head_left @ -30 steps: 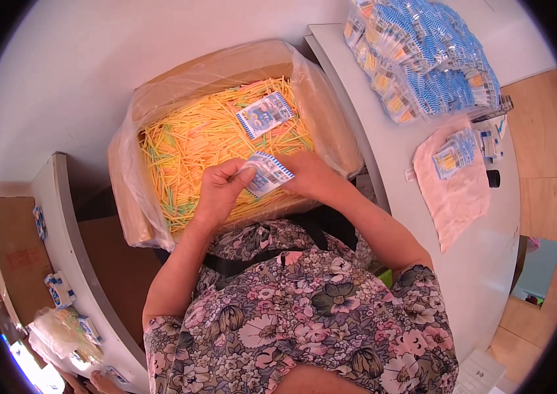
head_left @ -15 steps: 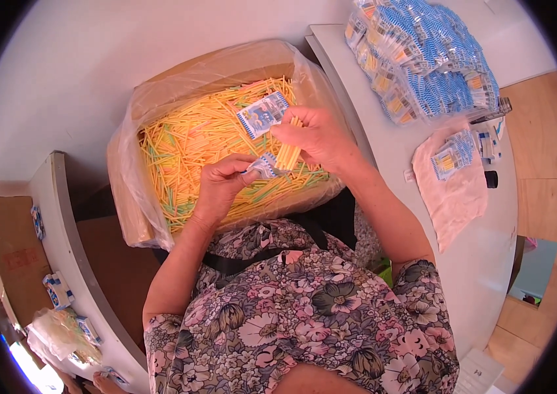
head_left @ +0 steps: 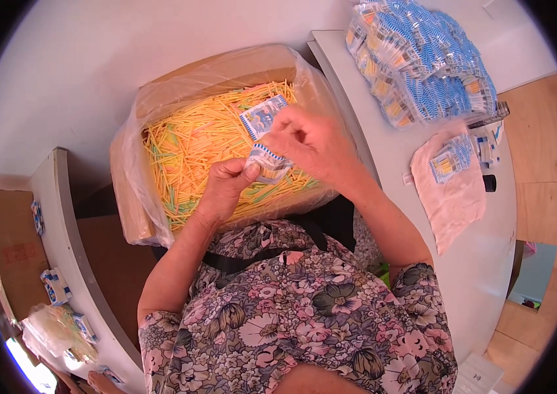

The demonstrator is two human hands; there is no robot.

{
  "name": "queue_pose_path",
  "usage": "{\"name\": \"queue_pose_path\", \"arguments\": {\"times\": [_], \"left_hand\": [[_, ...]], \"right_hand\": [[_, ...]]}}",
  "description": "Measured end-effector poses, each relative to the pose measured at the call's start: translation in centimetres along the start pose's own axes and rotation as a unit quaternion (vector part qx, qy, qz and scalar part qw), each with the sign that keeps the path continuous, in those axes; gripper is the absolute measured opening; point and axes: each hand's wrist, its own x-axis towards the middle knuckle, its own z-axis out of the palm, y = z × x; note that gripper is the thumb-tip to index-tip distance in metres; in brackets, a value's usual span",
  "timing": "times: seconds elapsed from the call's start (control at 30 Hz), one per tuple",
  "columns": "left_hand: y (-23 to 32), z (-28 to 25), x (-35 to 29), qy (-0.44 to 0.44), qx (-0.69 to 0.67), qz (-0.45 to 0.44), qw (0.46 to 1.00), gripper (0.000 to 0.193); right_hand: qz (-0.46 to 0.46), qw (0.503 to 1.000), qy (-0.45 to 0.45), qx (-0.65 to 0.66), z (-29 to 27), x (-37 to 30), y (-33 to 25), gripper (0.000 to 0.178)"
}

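In front of me my left hand (head_left: pixel 224 187) pinches a small blue-and-white plastic packet (head_left: pixel 270 163) by its near left side. My right hand (head_left: pixel 314 146) is curled over the packet's upper edge, thumb and fingers drawn together; the hand hides whatever they hold. Both hands are above an open cardboard box (head_left: pixel 135 220) lined with clear plastic. Thin sticks (head_left: pixel 193 148), mostly yellow with some green and pink, fill it loosely. Another blue-and-white packet (head_left: pixel 262 115) lies flat on the sticks, just beyond my right hand.
At the right, a white table (head_left: pixel 452 289) bears a large clear bag of filled packets (head_left: pixel 423 65). Nearer lies a pink cloth (head_left: pixel 452 210) with packets (head_left: pixel 450 164) on it, beside a small black cap (head_left: pixel 490 183). Another person's hand (head_left: pixel 104 382) shows at lower left.
My right hand has come left and down over the packet. The bundle of yellow sticks it held no longer shows in its fingers. My left hand still holds the packet, now turned flatter.
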Motion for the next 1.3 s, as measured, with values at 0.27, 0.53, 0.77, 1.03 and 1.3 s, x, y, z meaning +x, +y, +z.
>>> {"name": "queue_pose_path", "arguments": {"times": [0.27,0.53,0.77,1.03,1.3], "left_hand": [[0.5,3.2,2.1,-0.025,0.084,0.038,0.995,0.017],[0.6,0.9,4.6,-0.006,0.273,0.154,0.95,0.015],[0.1,-0.9,10.0,0.112,0.532,0.331,0.771,0.025],[0.1,-0.2,13.3,0.16,0.665,0.172,0.709,0.044],[1.0,-1.5,14.8,0.177,0.592,0.114,0.778,0.038]], "right_hand": [[-0.195,0.964,0.153,-0.096,-1.0,-5.4,3.0,0.023],[0.111,0.856,0.49,-0.121,-18.9,-18.2,11.1,0.03],[0.139,0.754,0.373,-0.522,-24.0,-21.7,19.6,0.035],[0.107,0.726,0.446,-0.513,-21.0,-20.8,15.6,0.037],[0.028,0.768,0.439,-0.466,-18.0,-18.4,11.9,0.032]]}}
